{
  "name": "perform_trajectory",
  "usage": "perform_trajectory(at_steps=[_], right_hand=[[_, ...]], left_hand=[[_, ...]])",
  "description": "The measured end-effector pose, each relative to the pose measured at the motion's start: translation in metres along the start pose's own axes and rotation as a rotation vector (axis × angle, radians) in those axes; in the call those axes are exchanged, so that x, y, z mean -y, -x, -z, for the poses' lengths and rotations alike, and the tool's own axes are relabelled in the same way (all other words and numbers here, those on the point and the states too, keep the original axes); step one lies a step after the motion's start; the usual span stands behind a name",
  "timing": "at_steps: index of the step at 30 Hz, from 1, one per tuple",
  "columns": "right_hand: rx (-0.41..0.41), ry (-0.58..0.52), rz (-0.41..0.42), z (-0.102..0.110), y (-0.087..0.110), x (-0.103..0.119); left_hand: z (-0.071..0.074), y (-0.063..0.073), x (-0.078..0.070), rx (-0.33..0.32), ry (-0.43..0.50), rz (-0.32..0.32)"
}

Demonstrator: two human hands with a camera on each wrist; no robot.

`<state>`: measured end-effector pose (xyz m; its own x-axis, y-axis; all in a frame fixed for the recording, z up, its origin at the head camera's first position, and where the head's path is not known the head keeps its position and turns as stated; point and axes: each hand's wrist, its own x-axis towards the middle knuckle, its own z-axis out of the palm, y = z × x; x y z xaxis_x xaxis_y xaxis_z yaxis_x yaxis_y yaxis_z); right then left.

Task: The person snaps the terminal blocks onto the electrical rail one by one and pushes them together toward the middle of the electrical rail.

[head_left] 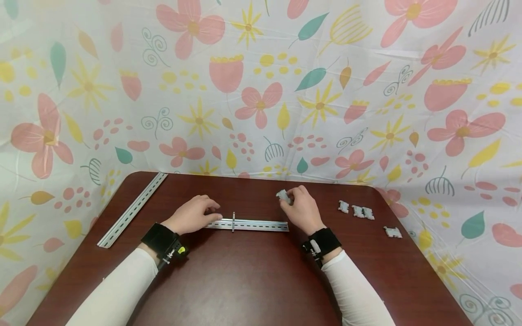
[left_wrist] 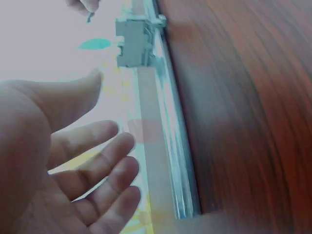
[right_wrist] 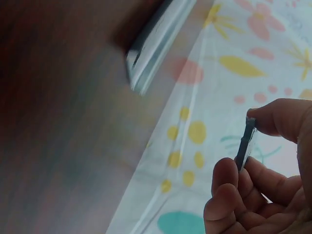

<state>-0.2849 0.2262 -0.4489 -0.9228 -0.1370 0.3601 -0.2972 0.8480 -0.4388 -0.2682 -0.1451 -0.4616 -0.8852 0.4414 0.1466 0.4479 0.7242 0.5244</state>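
A slotted metal DIN rail [head_left: 261, 225] lies crosswise on the table, with one thin grey terminal block [head_left: 234, 222] standing upright on it; the left wrist view shows that block [left_wrist: 134, 43] side-on. My left hand [head_left: 195, 213] is at the rail's left end, its fingers loosely bent and holding nothing; whether it touches the rail I cannot tell. Above the table, beyond the rail's right end, my right hand [head_left: 301, 209] pinches another grey terminal block [head_left: 282, 195] between thumb and fingers. In the right wrist view this block [right_wrist: 246, 141] appears edge-on.
A second, longer rail [head_left: 132, 210] lies slanted on the table's left side. Several loose grey terminal blocks lie at the right: one block [head_left: 344, 206], a close pair [head_left: 363, 212] and another block [head_left: 393, 232] near the right edge. A flowered cloth [head_left: 261, 90] hangs behind the table.
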Motion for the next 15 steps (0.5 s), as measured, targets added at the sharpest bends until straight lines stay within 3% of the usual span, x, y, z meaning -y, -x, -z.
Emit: perform_trajectory(at_steps=[6, 15], right_hand=[[0.01, -0.011, 0.09, -0.01, 0.006, 0.021], [0.053, -0.011, 0.211, -0.026, 0.018, 0.046]], left_hand=[[-0.002, -0.001, -0.01, -0.065, 0.12, 0.017], [-0.011, -0.002, -0.025, -0.054, 0.285, -0.006]])
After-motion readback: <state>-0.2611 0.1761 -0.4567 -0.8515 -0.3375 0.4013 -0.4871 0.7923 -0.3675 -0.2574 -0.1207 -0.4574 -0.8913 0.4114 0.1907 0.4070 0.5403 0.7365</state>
